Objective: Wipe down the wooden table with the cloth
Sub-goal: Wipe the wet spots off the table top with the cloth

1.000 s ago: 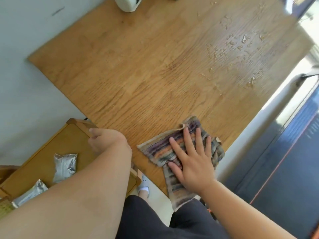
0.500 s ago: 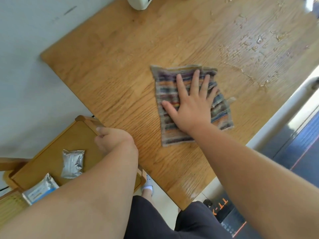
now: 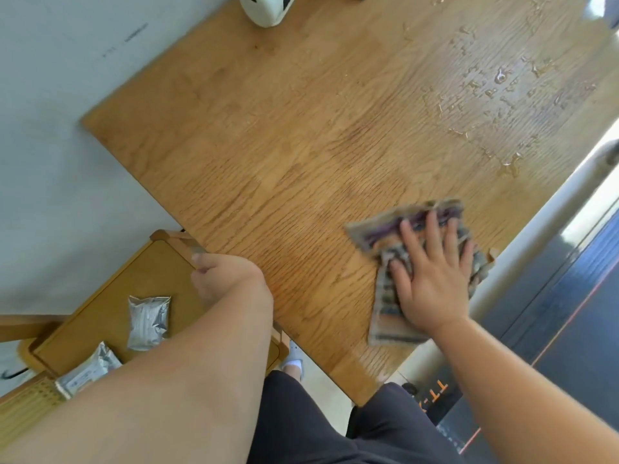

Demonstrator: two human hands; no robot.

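A striped, multicoloured cloth [image 3: 385, 236] lies flat on the wooden table [image 3: 301, 135], close to its right edge and blurred by motion. My right hand [image 3: 432, 276] presses on the cloth with the fingers spread flat. My left hand [image 3: 224, 276] grips the rim of a wooden tray [image 3: 110, 303] at the table's near left edge, fingers curled round the rim. Water droplets [image 3: 502, 95] glisten on the far right part of the table.
The tray holds two silver foil packets [image 3: 149, 321] and sits lower than the table on the left. A white object [image 3: 264, 8] stands at the table's far edge. A pale wall lies to the left, a dark floor to the right.
My right hand has dragged the cloth back from the table's middle toward me and the right edge. The left hand has stayed on the tray rim.
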